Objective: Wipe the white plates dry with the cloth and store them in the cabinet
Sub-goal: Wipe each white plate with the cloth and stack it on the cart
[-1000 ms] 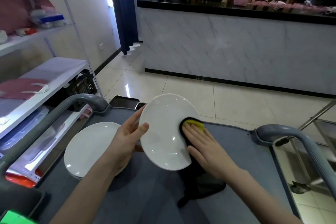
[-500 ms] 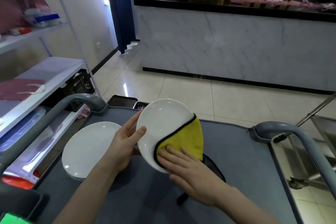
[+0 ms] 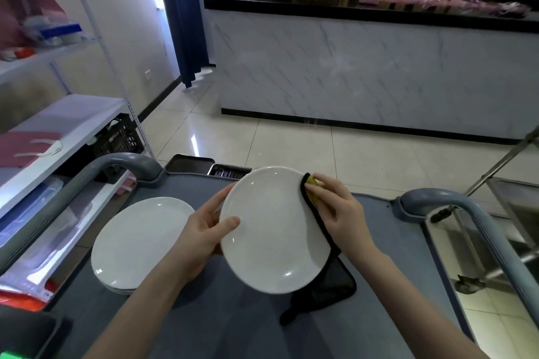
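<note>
I hold a white plate point(image 3: 271, 230) tilted above the grey cart top point(image 3: 221, 326). My left hand point(image 3: 201, 233) grips its left rim, thumb on the face and fingers behind. My right hand point(image 3: 338, 213) presses a yellow cloth with black edging point(image 3: 313, 192) against the plate's upper right rim; the rest of the cloth point(image 3: 329, 285) hangs dark behind and below the plate. A stack of white plates point(image 3: 137, 242) lies on the cart to the left.
Grey cart handles curve up at left point(image 3: 122, 163) and right point(image 3: 455, 201). A white shelf rack point(image 3: 67, 125) stands on the left, a steel sink unit point(image 3: 519, 227) on the right. Two dark trays point(image 3: 210, 167) sit beyond the cart. A marble counter point(image 3: 379, 73) crosses the tiled floor ahead.
My right hand slid the cloth from the plate's lower right face up to its upper right rim. Less yellow cloth shows now. The plate stayed in my left hand.
</note>
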Demonstrator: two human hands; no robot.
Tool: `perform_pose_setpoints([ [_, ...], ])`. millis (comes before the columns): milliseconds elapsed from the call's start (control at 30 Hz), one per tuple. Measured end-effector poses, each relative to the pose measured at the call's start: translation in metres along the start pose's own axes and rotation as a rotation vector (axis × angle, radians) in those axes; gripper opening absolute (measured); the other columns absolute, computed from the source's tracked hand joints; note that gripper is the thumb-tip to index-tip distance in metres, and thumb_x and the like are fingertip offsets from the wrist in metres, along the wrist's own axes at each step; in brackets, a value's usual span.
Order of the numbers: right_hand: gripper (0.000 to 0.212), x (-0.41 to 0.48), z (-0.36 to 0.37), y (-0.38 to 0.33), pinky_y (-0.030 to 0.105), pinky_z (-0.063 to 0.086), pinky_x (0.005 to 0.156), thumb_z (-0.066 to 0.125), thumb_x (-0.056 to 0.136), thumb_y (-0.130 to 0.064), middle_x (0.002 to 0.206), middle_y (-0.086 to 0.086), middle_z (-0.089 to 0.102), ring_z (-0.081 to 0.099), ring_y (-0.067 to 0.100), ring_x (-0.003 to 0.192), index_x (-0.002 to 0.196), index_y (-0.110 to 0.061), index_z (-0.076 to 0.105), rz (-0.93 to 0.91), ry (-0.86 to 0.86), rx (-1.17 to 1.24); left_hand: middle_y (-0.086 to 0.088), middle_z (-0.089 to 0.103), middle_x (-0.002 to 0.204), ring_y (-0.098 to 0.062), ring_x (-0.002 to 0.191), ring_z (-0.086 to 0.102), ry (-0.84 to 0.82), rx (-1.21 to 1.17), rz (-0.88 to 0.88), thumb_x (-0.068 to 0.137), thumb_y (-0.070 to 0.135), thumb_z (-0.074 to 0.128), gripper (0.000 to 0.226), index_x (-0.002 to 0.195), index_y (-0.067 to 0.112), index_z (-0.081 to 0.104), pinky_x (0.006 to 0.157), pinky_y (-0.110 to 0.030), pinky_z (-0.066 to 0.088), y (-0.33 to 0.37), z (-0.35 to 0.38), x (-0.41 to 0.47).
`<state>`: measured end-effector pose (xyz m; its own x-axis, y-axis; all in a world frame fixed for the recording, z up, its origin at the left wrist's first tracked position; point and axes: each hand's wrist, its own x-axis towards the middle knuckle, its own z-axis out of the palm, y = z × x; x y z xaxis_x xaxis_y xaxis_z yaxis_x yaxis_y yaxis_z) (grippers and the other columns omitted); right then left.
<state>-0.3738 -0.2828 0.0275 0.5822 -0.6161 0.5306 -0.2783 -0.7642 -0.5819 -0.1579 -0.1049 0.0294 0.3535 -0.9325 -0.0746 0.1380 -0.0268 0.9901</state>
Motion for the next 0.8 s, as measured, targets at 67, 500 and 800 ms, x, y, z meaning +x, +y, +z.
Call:
perform_pose_setpoints([
  [67, 0.035, -0.002, -0.002, 0.001, 0.024, 0.052, 0.089, 0.068, 0.083, 0.000, 0.118, -0.012, 0.063, 0.058, 0.001, 0.108, 0.111, -0.021, 0.069, 0.081, 0.022, 0.049, -0.003, 0.066, 0.127, -0.032, 0.112, 0.065, 0.009, 0.062, 0.040, 0.086, 0.016, 0.062, 0.058, 0.137, 0.042, 0.051, 0.090, -0.064, 0.051, 0.000, 0.001, -0.001],
  [500, 0.028, 0.016, 0.000, -0.029, 0.020, 0.046, 0.082, 0.064, 0.082, -0.001, 0.095, -0.010, 0.071, 0.061, 0.003, 0.090, 0.101, -0.019, 0.073, 0.129, -0.186, 0.079, 0.017, 0.070, 0.098, -0.004, 0.083, 0.063, 0.022, 0.884, 0.360, 0.097, 0.012, 0.055, 0.052, 0.126, 0.053, 0.048, 0.077, -0.018, 0.048, 0.007, 0.022, 0.005],
  [800, 0.027, -0.014, 0.007, -0.008, 0.015, 0.044, 0.069, 0.066, 0.082, -0.006, 0.079, -0.019, 0.068, 0.060, -0.005, 0.078, 0.085, -0.033, 0.068, 0.353, -0.195, 0.173, 0.027, 0.066, 0.098, 0.004, 0.081, 0.061, 0.163, 0.863, 0.446, 0.100, 0.021, 0.053, 0.027, 0.116, 0.042, 0.060, 0.070, -0.013, 0.045, -0.002, 0.020, -0.011],
])
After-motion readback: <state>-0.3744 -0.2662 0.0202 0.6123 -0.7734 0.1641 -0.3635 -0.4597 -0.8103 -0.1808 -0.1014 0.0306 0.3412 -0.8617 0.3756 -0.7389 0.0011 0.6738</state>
